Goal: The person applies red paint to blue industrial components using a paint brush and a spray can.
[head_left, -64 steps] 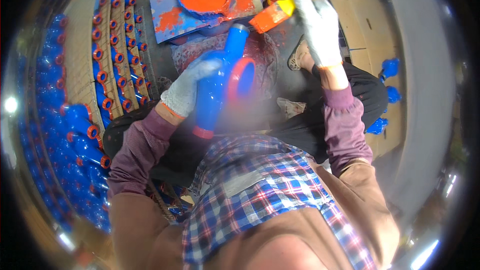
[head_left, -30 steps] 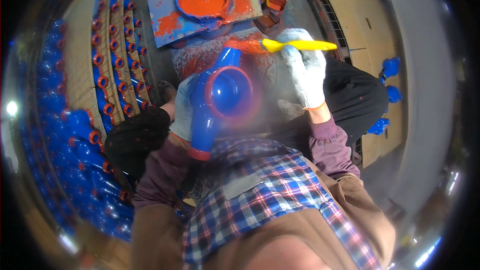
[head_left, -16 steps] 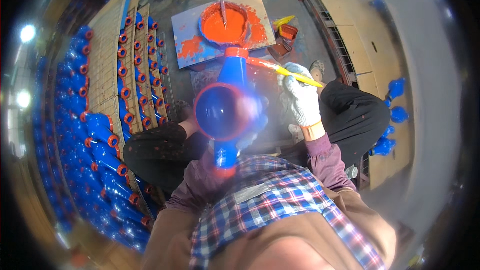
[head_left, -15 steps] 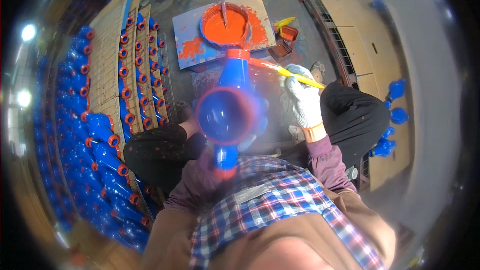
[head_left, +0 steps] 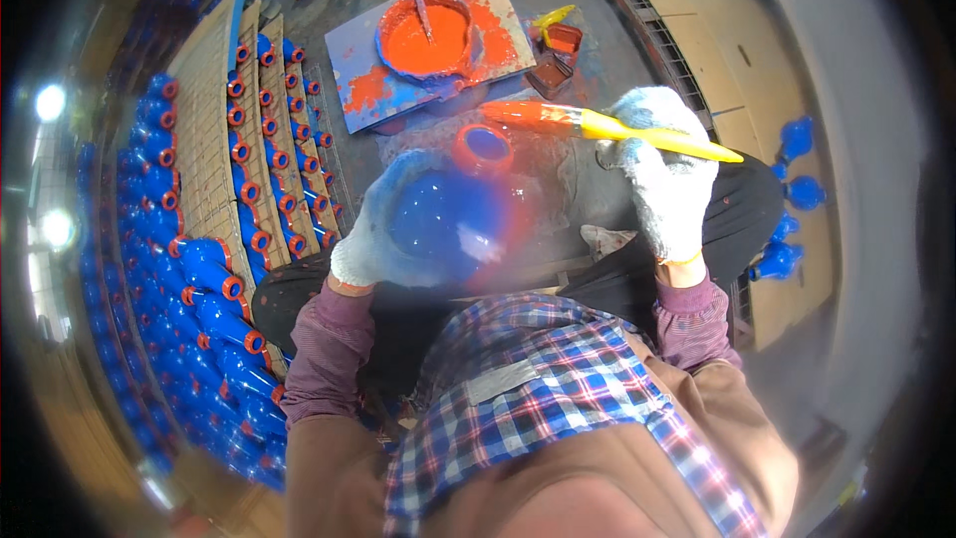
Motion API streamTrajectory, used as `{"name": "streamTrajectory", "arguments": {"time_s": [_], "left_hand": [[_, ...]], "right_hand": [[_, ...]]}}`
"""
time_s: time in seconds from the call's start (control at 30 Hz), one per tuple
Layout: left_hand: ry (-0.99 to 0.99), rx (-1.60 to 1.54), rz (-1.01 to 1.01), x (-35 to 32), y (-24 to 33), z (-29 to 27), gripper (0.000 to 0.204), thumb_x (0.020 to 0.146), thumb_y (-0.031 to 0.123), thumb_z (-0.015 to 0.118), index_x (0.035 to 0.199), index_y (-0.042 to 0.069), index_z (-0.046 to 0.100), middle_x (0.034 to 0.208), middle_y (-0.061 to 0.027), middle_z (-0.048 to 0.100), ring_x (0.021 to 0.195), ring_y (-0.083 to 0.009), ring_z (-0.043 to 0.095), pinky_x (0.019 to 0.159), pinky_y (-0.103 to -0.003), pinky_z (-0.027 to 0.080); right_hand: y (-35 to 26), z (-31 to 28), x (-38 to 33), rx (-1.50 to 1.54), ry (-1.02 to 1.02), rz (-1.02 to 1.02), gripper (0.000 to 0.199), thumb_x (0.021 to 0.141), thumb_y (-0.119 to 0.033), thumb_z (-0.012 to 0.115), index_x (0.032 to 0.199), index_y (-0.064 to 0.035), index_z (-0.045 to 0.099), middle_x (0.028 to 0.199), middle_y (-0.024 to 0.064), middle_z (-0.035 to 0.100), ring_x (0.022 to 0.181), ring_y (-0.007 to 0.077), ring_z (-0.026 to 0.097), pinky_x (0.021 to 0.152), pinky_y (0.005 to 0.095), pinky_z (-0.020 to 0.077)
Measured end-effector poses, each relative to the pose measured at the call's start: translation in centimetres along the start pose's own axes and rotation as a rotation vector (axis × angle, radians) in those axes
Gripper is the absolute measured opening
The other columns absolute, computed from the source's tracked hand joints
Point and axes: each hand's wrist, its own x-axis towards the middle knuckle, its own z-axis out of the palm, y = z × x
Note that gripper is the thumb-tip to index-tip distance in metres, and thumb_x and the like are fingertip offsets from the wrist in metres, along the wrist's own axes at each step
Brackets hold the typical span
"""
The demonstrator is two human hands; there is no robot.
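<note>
My left hand [head_left: 366, 241], in a white knitted glove, grips the side of a blue pipe fitting [head_left: 438, 219] in front of my lap. One round mouth of the fitting has a red rim [head_left: 482, 147] and faces up toward me; the body's right side is smeared by motion. My right hand [head_left: 665, 167], also gloved, is closed round the yellow handle of a paintbrush [head_left: 588, 124]. Red-orange paint coats the brush's bristles, which point left, just beyond the fitting's rim. Ahead stands a round tub of red-orange paint [head_left: 426, 48] with a stick in it.
The tub sits on a paint-spattered board [head_left: 357, 112]. Small red trays [head_left: 558, 55] lie to its right. Racks of blue fittings with red rims [head_left: 214, 314] fill the left side. At the right, several blue fittings [head_left: 797, 191] rest by a tan board [head_left: 702, 70].
The fitting has turned, its red-rimmed mouth now tipped toward me, and my left hand has come into sight at its left. The brush has moved right and nearer, away from the rim.
</note>
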Motion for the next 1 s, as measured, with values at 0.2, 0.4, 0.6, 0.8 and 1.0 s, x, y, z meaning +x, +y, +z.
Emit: {"name": "streamTrajectory", "arguments": {"time_s": [0.2,0.4,0.6,0.8,1.0], "left_hand": [[-0.009,0.517,0.096,1.8,2.9,0.2,0.085,0.054,0.022,0.093,0.129,0.002,0.058,0.123,-0.0134,0.062,0.115,-0.0274,0.063,0.101,-0.039,0.05],[0.025,1.095,0.132,2.4,4.0,1.2,0.068,0.061,0.02,0.087,0.124,0.007,0.064,0.122,-0.0169,0.061,0.108,-0.0383,0.063,0.088,-0.044,0.057],[-0.213,1.503,0.245,2.9,3.5,1.3,0.064,0.071,0.027,0.081,0.131,0.016,0.063,0.131,-0.0148,0.059,0.113,-0.0363,0.059,0.077,-0.043,0.057],[-0.284,1.472,0.184,3.2,3.1,1.0,0.069,0.07,0.027,0.081,0.134,0.013,0.061,0.134,-0.0165,0.058,0.114,-0.0362,0.06,0.076,-0.043,0.058],[-0.23,1.111,-0.102,3.8,1.4,0.2,0.069,0.068,0.036,0.083,0.127,0.009,0.064,0.119,-0.0167,0.062,0.107,-0.0369,0.064,0.083,-0.043,0.059]], "right_hand": [[-2.0,1.7,-1.3,-0.123,0.02,-0.059,0.025,0.083,0.005,0.076,0.108,0.0009,0.07,0.107,0.0099,0.069,0.095,0.0155,0.067,0.081,0.0258,0.0533],[0.1,2.0,-0.2,-0.236,0.176,0.114,0.019,0.097,-0.009,0.069,0.113,0.0012,0.069,0.095,0.0051,0.068,0.083,0.0106,0.065,0.071,0.0242,0.0523],[6.6,3.3,4.8,-0.469,-0.049,0.206,0.034,0.097,-0.032,0.067,0.104,0.002,0.067,0.088,0.0199,0.072,0.078,0.0322,0.071,0.07,0.0393,0.0542],[5.0,4.7,3.3,-0.45,-0.146,-0.056,0.025,0.097,-0.024,0.068,0.104,0.0008,0.067,0.086,0.0159,0.072,0.077,0.0317,0.072,0.07,0.0373,0.0553],[3.4,4.7,0.2,-0.595,-0.287,-0.262,0.021,0.088,-0.001,0.075,0.108,-0.0034,0.07,0.096,0.0107,0.07,0.084,0.0244,0.07,0.078,0.0305,0.0549]]}}
